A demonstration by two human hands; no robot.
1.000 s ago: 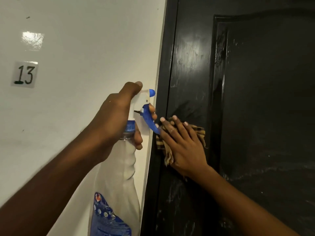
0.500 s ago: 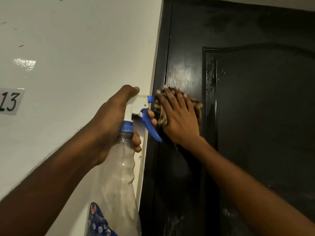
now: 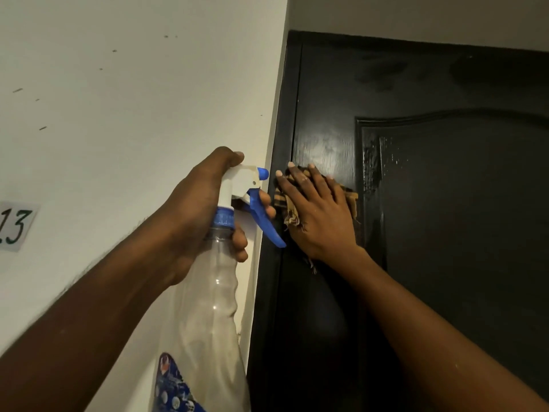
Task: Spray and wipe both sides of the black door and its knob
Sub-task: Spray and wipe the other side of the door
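While my left hand (image 3: 193, 215) grips the spray bottle (image 3: 214, 292) clear of the wall, my right hand (image 3: 318, 215), fingers spread, presses the checked cloth (image 3: 285, 203) flat against the black door (image 3: 445, 233) near its frame-side edge, so it wipes.

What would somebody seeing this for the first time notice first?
Most likely the two hands meeting at the door's left edge: the right hand presses a frayed checked cloth flat against the glossy black door, while the left hand grips a clear spray bottle by its blue and white trigger head, just in front of the white wall. After that, the number 13 label at the far left of that wall.
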